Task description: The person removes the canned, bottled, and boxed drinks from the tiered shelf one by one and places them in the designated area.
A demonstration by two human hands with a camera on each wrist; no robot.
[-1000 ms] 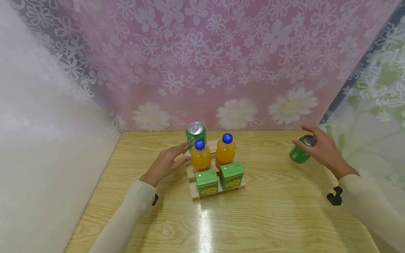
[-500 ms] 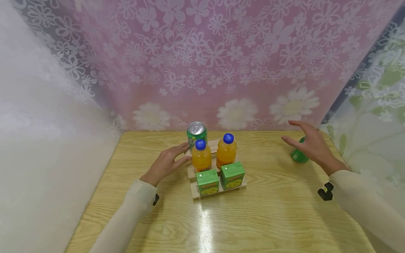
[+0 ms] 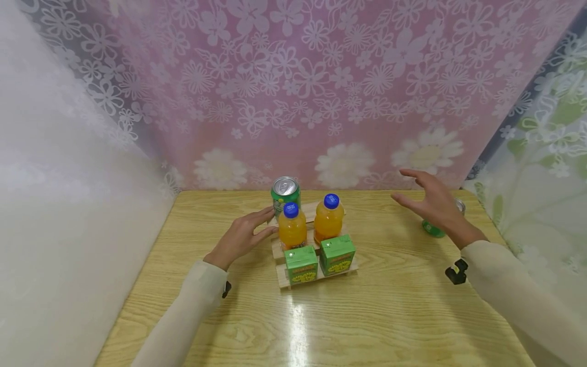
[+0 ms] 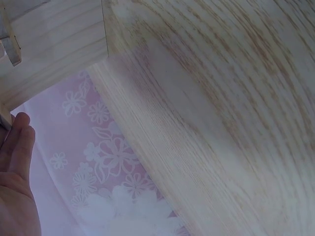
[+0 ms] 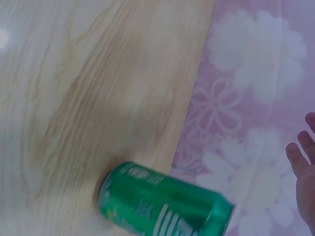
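Observation:
In the head view, a small tiered wooden rack (image 3: 310,211) stands mid-table. My left hand (image 3: 235,238) rests against its left side, fingers extended; the left wrist view has those fingertips (image 4: 22,120) right at a wooden edge. On the rack's top step, at left, is a green soda can (image 3: 285,191). Two orange juice bottles (image 3: 292,232) with blue caps occupy the middle step, and two green juice boxes (image 3: 338,255) the lowest. My right hand (image 3: 433,204), thumb and fingers spread, holds nothing. Behind it stands a second green can (image 5: 162,201), partly hidden in the head view.
The wood-grain table (image 3: 238,326) ends at a pink flowered curtain (image 3: 293,102) along the back. White sheeting (image 3: 69,214) hangs at left, and a leafy, flowered cloth (image 3: 541,204) at right.
My right hand has drawn away from the right-hand can, leftward and slightly back, leaving it standing on the table. The left hand and the rack have stayed put.

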